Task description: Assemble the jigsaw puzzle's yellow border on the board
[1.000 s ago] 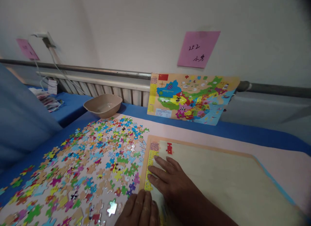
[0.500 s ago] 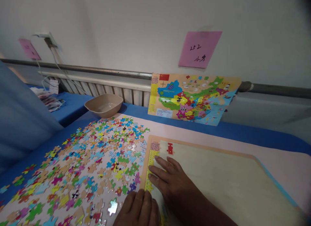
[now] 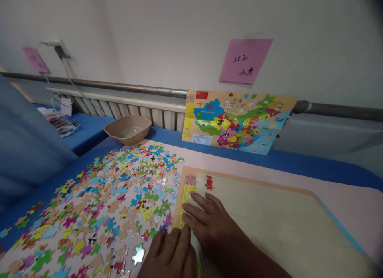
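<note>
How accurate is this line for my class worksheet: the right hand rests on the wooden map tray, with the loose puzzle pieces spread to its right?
Wrong side: the loose puzzle pieces lie left of the wooden map tray, as the head view shows. The right hand does rest on it.

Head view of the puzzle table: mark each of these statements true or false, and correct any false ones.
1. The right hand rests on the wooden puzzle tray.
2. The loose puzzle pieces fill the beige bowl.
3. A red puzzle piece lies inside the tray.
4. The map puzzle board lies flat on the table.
1. The right hand rests on the wooden puzzle tray: true.
2. The loose puzzle pieces fill the beige bowl: false; they lie spread left of the tray.
3. A red puzzle piece lies inside the tray: true.
4. The map puzzle board lies flat on the table: false; it leans upright against the radiator.
</note>
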Action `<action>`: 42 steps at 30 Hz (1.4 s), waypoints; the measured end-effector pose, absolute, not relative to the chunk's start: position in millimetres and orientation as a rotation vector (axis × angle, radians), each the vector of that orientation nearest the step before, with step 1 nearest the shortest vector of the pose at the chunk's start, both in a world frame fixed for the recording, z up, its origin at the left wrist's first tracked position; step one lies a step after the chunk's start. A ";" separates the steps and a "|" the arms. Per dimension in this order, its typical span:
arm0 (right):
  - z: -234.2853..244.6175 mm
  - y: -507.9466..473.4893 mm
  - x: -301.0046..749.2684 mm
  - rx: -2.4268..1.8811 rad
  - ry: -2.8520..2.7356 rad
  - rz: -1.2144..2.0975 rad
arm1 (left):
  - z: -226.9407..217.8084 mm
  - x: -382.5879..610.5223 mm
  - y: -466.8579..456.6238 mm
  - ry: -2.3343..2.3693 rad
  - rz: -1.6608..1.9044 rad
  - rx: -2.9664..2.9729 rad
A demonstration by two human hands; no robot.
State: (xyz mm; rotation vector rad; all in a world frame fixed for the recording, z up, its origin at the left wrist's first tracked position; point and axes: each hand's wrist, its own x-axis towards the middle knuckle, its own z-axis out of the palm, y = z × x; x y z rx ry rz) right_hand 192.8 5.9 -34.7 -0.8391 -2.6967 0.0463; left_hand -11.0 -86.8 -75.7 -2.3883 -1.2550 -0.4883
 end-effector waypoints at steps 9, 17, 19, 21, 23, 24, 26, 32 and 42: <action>-39.0 6.6 192.5 -0.842 -2.685 0.031 | -96.1 -18.3 -83.9 -1.193 -0.536 -2.402; -36.1 5.2 192.4 -0.865 -2.681 0.045 | -68.7 -9.7 -77.1 -1.127 -0.706 -2.345; -37.8 5.5 192.0 -0.861 -2.662 0.035 | -59.8 -9.8 -71.9 -1.087 -0.797 -2.336; -39.7 5.8 191.5 -0.859 -2.660 0.032 | -50.1 -12.6 -67.4 -1.130 -0.807 -2.368; -40.8 5.7 191.1 -0.849 -2.648 0.019 | -41.0 -17.2 -64.0 -1.245 -0.762 -2.450; -40.8 5.2 190.9 -0.840 -2.629 0.004 | -37.3 -19.7 -62.6 -1.327 -0.762 -2.477; -39.2 3.3 190.1 -0.817 -2.573 -0.025 | -32.6 -23.7 -60.6 -1.507 -0.795 -2.512; -26.8 -6.8 183.6 -0.931 -2.546 0.143 | -28.6 -25.4 -60.2 -1.897 -0.928 -2.555; -23.6 -17.1 170.7 -1.068 -2.573 0.173 | -26.5 -22.6 -60.2 -1.922 -0.841 -2.500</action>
